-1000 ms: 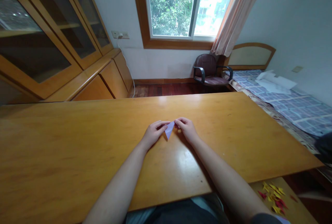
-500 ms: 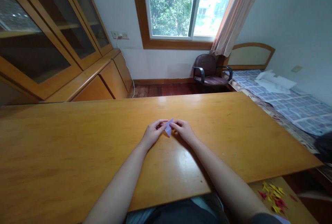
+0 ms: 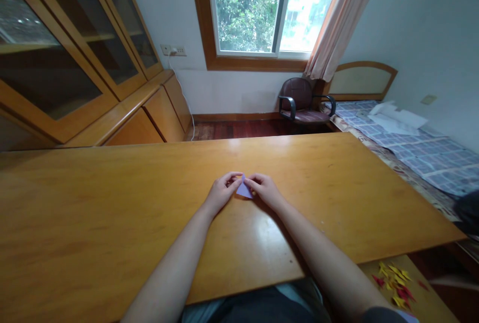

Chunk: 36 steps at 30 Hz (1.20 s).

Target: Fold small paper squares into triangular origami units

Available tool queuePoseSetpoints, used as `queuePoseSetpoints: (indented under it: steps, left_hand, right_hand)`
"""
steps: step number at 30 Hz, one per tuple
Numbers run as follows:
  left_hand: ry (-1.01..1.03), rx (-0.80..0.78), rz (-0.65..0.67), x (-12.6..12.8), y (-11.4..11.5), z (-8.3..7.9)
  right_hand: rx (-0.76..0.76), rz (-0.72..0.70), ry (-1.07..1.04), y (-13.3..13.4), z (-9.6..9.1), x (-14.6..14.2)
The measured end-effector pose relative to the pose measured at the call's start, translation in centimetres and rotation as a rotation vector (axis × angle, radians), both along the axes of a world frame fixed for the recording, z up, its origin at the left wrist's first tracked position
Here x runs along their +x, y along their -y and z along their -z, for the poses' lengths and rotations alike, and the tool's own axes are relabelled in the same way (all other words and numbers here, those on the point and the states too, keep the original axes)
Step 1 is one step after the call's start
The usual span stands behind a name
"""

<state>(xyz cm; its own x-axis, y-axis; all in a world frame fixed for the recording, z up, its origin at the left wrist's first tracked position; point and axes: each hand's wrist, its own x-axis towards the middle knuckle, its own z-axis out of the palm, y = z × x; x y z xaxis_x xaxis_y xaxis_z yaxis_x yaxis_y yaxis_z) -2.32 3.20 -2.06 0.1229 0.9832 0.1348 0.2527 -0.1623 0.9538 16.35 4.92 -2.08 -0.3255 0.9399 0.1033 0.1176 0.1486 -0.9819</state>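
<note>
A small folded piece of purple paper (image 3: 244, 191) is held between my two hands over the middle of the wooden table (image 3: 123, 203). It shows as a triangle, its point up between my fingertips and its wide edge toward me. My left hand (image 3: 222, 191) pinches its upper left side with thumb and fingers. On the other side, my right hand (image 3: 265, 188) grips the upper right with the thumb on top. The fingers cover part of the paper, so its far folds are hidden.
Several yellow and red folded paper pieces (image 3: 396, 283) lie on a lower surface at the bottom right. Beyond the table stand a brown armchair (image 3: 299, 98) and a bed with a checked cover (image 3: 422, 148). A glass-door cabinet (image 3: 108, 118) lines the left wall.
The purple paper has turned from a slanted, pointed shape to an upright triangle with its wide edge toward me. Both hands stay in nearly the same place.
</note>
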Motion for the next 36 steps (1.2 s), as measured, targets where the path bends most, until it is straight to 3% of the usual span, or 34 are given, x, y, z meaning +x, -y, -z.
queuePoseSetpoints:
  steps: [11, 28, 36]
  left_hand:
    - [0.021, -0.006, 0.014, -0.3, -0.3, -0.4]
    - [0.426, -0.06, -0.284, -1.0, -1.0, 1.0]
    - [0.619, -0.066, -0.47, -1.4, -1.3, 0.0]
  right_hand:
    - [0.14, -0.071, 0.199, 0.4, -0.3, -0.2]
    - [0.046, -0.044, 0.101, 0.0, 0.0, 0.2]
    - [0.004, 0.039, 0.055, -0.3, 0.5, 0.5]
